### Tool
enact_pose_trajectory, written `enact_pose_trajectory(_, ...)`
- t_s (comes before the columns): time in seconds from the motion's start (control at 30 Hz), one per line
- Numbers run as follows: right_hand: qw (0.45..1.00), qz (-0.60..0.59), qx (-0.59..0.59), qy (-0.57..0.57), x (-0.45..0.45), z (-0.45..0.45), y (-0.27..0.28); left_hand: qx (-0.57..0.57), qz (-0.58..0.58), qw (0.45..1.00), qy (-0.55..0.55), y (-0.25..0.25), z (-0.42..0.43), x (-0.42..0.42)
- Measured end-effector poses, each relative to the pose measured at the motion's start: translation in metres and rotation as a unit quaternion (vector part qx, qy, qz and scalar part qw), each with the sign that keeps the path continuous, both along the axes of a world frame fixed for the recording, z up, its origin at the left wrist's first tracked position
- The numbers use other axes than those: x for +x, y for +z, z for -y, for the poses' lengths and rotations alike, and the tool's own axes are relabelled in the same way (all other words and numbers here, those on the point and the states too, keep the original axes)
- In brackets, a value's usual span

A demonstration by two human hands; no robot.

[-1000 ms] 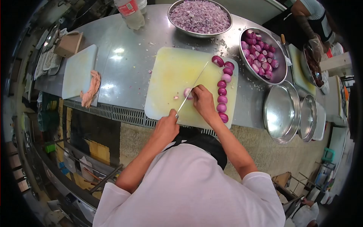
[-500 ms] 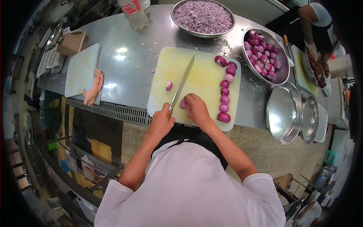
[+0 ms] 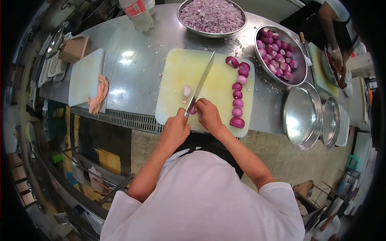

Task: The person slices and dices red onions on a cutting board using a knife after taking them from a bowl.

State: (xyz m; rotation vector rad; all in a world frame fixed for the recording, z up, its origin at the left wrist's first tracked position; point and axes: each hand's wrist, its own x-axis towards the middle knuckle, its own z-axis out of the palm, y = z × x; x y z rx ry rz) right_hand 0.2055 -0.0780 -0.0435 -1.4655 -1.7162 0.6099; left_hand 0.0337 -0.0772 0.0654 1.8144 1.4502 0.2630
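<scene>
My left hand (image 3: 175,127) is closed round the handle of a long kitchen knife (image 3: 204,75), its blade slanting up and right across the white cutting board (image 3: 171,72). Near the board's front edge, my right hand (image 3: 209,113) has its fingers bent onto a red onion piece (image 3: 193,110), mostly hidden by the fingers and blade. The lower blade is right against this piece. Left of the blade lie a pale onion piece (image 3: 186,91) and a tiny scrap (image 3: 184,101). A column of purple onions (image 3: 237,94) lines the board's right side.
Behind the board stands a bowl of chopped onion (image 3: 212,17); right of it, a bowl of whole peeled onions (image 3: 277,56). Metal pans (image 3: 300,116) sit at the right edge. A second board (image 3: 85,78) with a cloth (image 3: 99,95) lies left. A co-worker's gloved hand (image 3: 337,57) is far right.
The knife has shifted right, its lower blade now against the onion piece at my right hand. A pale piece and scrap lie where a purple-and-white piece was. The view moved slightly.
</scene>
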Motion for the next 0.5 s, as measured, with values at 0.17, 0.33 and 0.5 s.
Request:
enact_pose_trajectory(0.17,1.0,-0.015,0.011,-0.012,-0.001,0.003,0.0,0.029,0.005,0.999,-0.012,-0.042,-0.008,0.011)
enact_pose_trajectory(0.33,0.999,-0.025,0.038,-0.016,0.001,0.004,-0.004,-0.009,-0.018,1.0,-0.022,-0.009,0.0,0.007)
enact_pose_trajectory(0.5,0.999,-0.027,0.026,-0.014,0.003,0.009,-0.007,0.036,0.004,0.999,-0.026,-0.031,-0.003,0.019)
